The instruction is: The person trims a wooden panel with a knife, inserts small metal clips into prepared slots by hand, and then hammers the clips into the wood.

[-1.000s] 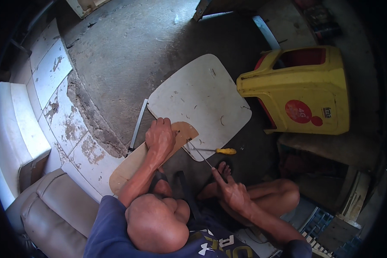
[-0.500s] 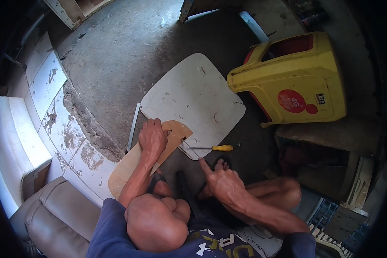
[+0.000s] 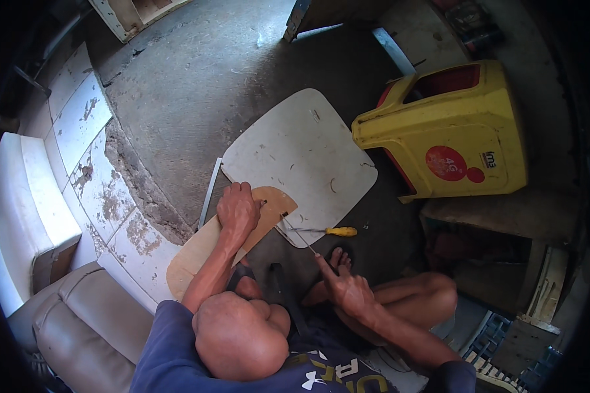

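Note:
A tan, round-ended thin board (image 3: 200, 252) lies slantwise in front of me, its far end over a dirty white board (image 3: 301, 150) on the floor. My left hand (image 3: 238, 213) is closed over the tan board's edge, thumb beside a small dark spot. My right hand (image 3: 347, 288) is closed round a thin metal-shafted tool (image 3: 302, 236), index finger stretched along it. The handle is hidden in my palm. Its tip meets a small dark slot or fitting near the board's rounded end. A yellow-handled screwdriver (image 3: 341, 231) lies just beyond, its shaft across the white board's near corner.
On the right, a yellow plastic stool (image 3: 465, 141) lies on its side near a wooden cabinet frame (image 3: 498, 223). A narrow pale strip (image 3: 209, 190) lies left of the white board. Broken white tiles (image 3: 105, 183) and a brown padded seat (image 3: 98, 321) are at left.
My right hand has drawn slightly back towards me and more of the tool's shaft shows. The left hand still holds the tan board. The whole view has shifted a little.

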{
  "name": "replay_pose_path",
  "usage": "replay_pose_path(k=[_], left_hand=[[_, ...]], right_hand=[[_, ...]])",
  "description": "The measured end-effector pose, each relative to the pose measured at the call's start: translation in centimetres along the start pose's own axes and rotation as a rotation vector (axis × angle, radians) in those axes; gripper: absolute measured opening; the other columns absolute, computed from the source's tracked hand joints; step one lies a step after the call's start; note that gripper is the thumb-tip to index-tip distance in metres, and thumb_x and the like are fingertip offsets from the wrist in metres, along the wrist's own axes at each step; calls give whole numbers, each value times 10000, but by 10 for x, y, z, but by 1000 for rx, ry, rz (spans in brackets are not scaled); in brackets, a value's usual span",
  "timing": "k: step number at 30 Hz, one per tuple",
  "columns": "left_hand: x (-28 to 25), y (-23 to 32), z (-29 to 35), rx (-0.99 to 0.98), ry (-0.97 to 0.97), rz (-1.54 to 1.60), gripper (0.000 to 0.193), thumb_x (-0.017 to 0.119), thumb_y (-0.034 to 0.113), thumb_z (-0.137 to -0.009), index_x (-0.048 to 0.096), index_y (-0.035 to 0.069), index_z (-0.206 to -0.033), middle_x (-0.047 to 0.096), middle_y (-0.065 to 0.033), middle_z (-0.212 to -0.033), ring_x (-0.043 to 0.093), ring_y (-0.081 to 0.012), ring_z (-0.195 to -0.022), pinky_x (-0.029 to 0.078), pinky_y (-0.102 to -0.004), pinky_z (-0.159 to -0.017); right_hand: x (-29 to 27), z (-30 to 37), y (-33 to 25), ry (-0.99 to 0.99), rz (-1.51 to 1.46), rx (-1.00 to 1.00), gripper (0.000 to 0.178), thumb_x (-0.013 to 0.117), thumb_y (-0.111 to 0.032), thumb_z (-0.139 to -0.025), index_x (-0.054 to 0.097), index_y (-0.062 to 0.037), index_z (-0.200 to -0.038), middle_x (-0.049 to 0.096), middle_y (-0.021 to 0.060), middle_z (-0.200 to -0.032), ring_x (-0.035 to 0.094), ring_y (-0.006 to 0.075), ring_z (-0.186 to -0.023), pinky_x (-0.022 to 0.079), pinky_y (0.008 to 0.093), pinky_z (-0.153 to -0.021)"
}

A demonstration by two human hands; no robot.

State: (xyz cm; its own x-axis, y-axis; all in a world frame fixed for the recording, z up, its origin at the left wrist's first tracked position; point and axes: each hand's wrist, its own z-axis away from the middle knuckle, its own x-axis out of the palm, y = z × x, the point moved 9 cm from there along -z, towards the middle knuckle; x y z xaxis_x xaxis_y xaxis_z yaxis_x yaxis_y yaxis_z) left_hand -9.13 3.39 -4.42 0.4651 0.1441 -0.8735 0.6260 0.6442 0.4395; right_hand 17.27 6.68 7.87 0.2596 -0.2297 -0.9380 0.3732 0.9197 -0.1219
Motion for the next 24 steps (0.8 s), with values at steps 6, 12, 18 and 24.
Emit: replay_pose_path(k=[6, 12, 18, 24], left_hand=[[-1, -7, 5, -14, 32, -17, 410, 860, 285, -756, 644, 14, -974, 648, -150, -1000, 633, -348, -989, 545, -457, -770], [-2, -6, 5, -13, 43, -32, 400, 848, 284, -768, 647, 22, -993, 640, -135, -1000, 626, -332, -990, 531, -455, -775], [-2, 0, 9, 16, 52, -30, 391, 842, 278, -771, 647, 29, -1000, 635, -125, -995, 620, -324, -995, 523, -450, -784], [-4, 0, 12, -4, 56, -24, 384, 840, 277, -774, 647, 35, -1002, 634, -123, -1002, 618, -319, -993, 525, -447, -792]], right_hand=[[-41, -55, -7, -399, -268, 158, 652, 624, -125, -869, 442, -117, -1495, 644, 305, -1040, 700, 497, -830, 594, 561, -712], [-14, -41, 5, -493, -325, 232, 1060, 900, -350, -669, 360, -113, -1550, 560, 474, -1200, 613, 608, -1086, 550, 569, -934], [-49, -74, 18, -410, -439, 233, 469, 566, -163, -957, 529, -118, -1422, 727, 201, -939, 709, 421, -805, 577, 517, -779], [-26, -41, 7, -344, -310, 247, 550, 611, -191, -931, 486, -136, -1464, 704, 272, -1026, 697, 481, -845, 569, 546, -845]])
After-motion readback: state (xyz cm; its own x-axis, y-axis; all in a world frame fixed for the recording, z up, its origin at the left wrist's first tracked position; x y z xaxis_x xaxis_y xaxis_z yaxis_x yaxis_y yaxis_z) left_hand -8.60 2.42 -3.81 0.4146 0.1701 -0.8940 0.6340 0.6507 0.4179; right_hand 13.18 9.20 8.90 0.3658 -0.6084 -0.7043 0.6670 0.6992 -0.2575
